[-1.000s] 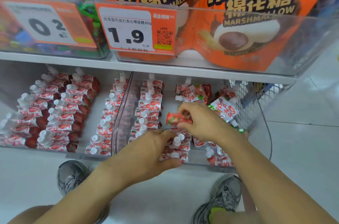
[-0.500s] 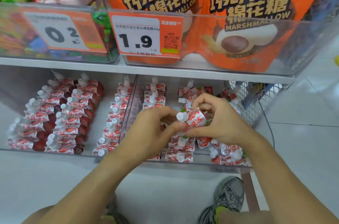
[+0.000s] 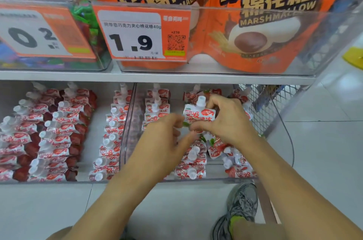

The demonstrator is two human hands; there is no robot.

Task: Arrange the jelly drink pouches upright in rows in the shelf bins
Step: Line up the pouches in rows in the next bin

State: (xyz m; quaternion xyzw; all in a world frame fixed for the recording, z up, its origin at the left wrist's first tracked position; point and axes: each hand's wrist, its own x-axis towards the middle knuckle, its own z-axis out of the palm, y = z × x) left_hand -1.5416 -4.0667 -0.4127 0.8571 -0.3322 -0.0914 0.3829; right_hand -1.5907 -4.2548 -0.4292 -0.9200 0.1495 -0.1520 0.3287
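At the centre of the frame the right hand (image 3: 225,122) holds a jelly drink pouch (image 3: 198,115) upright, white cap up, its fingers curled round the pouch's right edge and its thumb at the lower edge, above the right-hand clear shelf bin (image 3: 216,178). The left hand (image 3: 163,141) sits just left of it with fingers bent towards the pouch's lower left corner; motion blur hides whether they actually pinch it, so its grip cannot be told. Under the hands, pouches in this bin stand in a row (image 3: 155,110) along its left side, a second row (image 3: 191,165) runs towards the front, and a loose heap of pouches (image 3: 233,163) lies at the lower right. A clear divider (image 3: 127,127) separates this bin from the left shelf bin (image 3: 39,180), where neat rows of pouches (image 3: 57,133) fill the left of the frame. Across the top of the frame an upper shelf carries orange marshmallow bags (image 3: 255,29) behind a price tag reading 1.9 (image 3: 133,37), with another tag (image 3: 33,33) at the upper left. A wire mesh panel (image 3: 263,106) stands at the right of the bin, and a grey sneaker (image 3: 241,204) rests on the tiled floor at the lower right.
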